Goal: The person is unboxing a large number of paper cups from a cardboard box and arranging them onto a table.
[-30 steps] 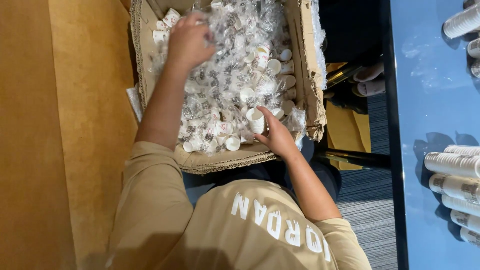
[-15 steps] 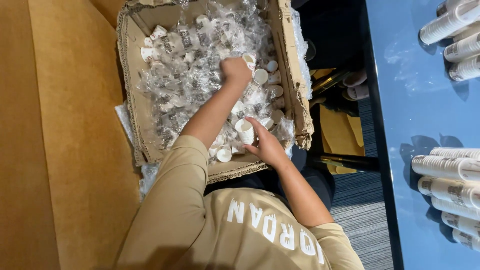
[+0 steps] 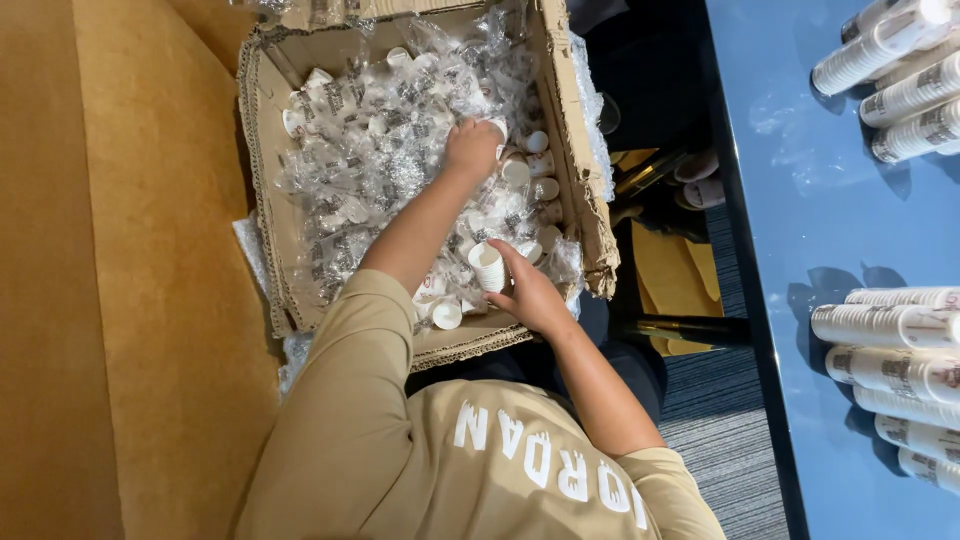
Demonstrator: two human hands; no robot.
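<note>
An open cardboard box [image 3: 262,200] sits in front of me, full of small white paper cups [image 3: 540,165] and crumpled clear plastic wrap [image 3: 380,150]. My left hand [image 3: 470,150] reaches into the far right part of the pile. Its fingers are curled down among the cups, touching one by the fingertips. My right hand [image 3: 535,295] is at the near right corner of the box, gripping a small white cup [image 3: 487,268] that lies tilted on its side. Tan sleeves cover both my upper arms.
The box rests on a mustard-yellow cushioned surface [image 3: 150,300]. A blue table [image 3: 800,220] stands to the right, with sleeves of stacked cups at its far end [image 3: 900,90] and near end [image 3: 900,370]. Grey striped carpet [image 3: 720,440] and a dark chair leg [image 3: 680,328] lie between.
My left hand has swept from the far left of the box across to its right side. My right hand has kept hold of the cup near the front corner.
</note>
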